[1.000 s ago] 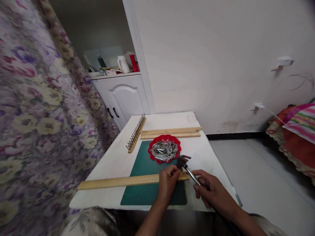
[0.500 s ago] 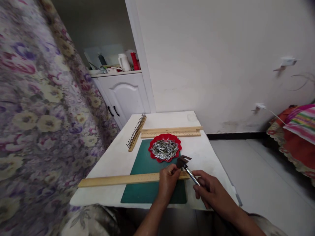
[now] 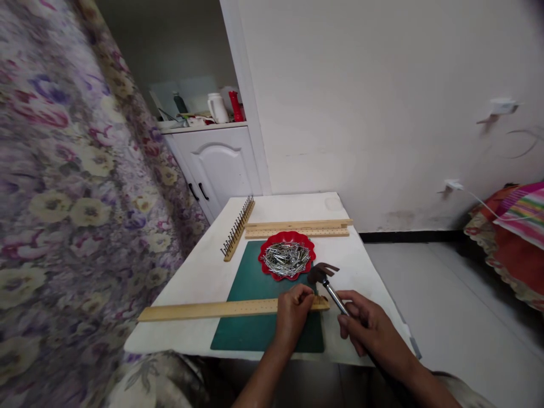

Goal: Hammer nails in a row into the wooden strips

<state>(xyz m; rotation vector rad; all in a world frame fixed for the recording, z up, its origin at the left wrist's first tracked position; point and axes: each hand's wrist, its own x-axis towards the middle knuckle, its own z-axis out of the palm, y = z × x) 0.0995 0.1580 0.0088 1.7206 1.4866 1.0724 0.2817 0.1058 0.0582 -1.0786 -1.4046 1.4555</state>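
My left hand (image 3: 294,311) is closed in a pinch over the right part of a long wooden strip (image 3: 191,311) with rows of small holes. Its fingertips are around a thin nail, mostly hidden by the fingers. A few short nails (image 3: 319,298) stand in the strip's right end, just beside those fingertips. My right hand (image 3: 369,324) is wrapped around the handle of a claw hammer (image 3: 323,274). The dark hammer head is tilted, raised slightly above and beyond the left fingertips. Past the hands, a red scalloped bowl (image 3: 262,267) holds many loose silver nails (image 3: 287,258).
A green cutting mat (image 3: 242,283) lies beneath the strip and bowl on a white-covered table (image 3: 191,277). A strip studded with upright nails (image 3: 238,229) lies at the back left. More wooden strips (image 3: 297,228) lie behind the bowl. A floral curtain (image 3: 85,198) hangs at left.
The hammer head has lifted a little and shifted right, away from the left fingertips. My left hand stays pinched at the same spot on the strip. The view shifts slightly.
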